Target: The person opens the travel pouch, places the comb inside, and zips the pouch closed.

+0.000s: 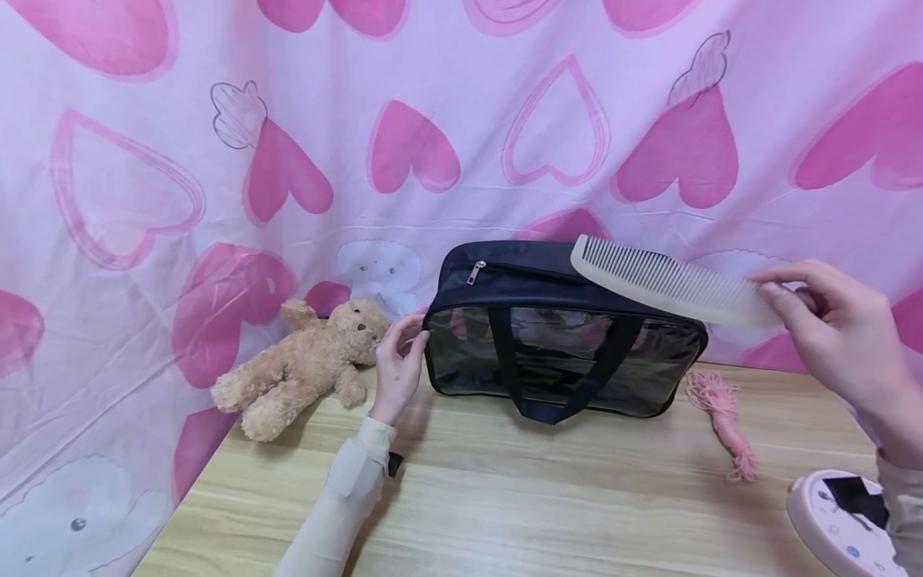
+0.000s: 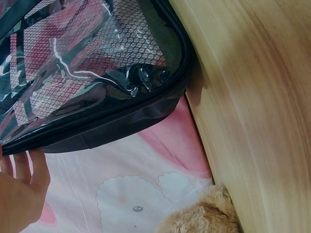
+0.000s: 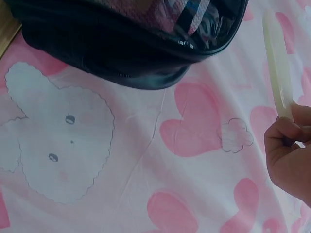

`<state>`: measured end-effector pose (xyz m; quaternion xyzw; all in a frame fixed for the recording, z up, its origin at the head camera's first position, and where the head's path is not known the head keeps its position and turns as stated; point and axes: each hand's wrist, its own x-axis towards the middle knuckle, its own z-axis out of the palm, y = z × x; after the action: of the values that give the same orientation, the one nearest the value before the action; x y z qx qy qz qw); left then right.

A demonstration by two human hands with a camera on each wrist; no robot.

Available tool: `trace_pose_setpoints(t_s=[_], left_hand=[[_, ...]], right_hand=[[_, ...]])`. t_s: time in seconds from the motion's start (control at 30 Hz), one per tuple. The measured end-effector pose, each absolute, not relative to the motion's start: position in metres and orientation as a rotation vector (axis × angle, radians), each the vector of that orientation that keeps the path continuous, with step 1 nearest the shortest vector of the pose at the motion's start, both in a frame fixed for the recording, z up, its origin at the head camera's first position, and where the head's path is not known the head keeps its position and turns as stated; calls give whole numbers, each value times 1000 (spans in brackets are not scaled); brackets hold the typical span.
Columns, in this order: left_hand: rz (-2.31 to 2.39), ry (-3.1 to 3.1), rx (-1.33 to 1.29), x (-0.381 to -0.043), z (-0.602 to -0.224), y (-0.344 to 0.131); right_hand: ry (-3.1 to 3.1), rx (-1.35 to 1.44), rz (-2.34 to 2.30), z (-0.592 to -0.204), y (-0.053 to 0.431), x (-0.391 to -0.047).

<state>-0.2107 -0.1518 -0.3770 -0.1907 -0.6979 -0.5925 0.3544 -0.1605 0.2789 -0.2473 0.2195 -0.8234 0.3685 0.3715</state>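
Observation:
A black bag (image 1: 555, 344) with a clear front panel, mesh inside and two dark straps stands upright on the wooden table. My left hand (image 1: 401, 365) pinches its upper left edge; in the left wrist view the fingers (image 2: 40, 170) reach the black rim. A pale, wide-toothed comb (image 1: 671, 284) is raised in my right hand (image 1: 844, 328), pinched at one end between thumb and fingers. Its far end overlaps the bag's top in the head view. On that top, a silver zipper pull (image 1: 476, 272) sits at the left. The right wrist view shows the comb (image 3: 278, 68) edge-on, apart from the bag.
A tan teddy bear (image 1: 303, 365) lies left of the bag, close to my left hand. Right of the bag is a bundle of pink yarn (image 1: 724, 425). A white rounded object (image 1: 829, 521) rests at the front right. A pink heart-print curtain (image 1: 411, 72) hangs behind the table.

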Motion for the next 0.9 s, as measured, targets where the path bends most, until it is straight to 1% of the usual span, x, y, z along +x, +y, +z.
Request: trace_pose_setpoints(t_s=[0.23, 0.5, 0.9], left_hand=[[-1541, -1809, -494, -212, -378, -149], [-1548, -1804, -476, -211, -378, -152], [-1527, -1804, -489, -212, -377, -152]], right_hand=[[-2164, 541, 840, -239, 283, -171], [-2168, 610, 763, -251, 282, -191], [-2265, 591, 670, -249, 280, -202]])
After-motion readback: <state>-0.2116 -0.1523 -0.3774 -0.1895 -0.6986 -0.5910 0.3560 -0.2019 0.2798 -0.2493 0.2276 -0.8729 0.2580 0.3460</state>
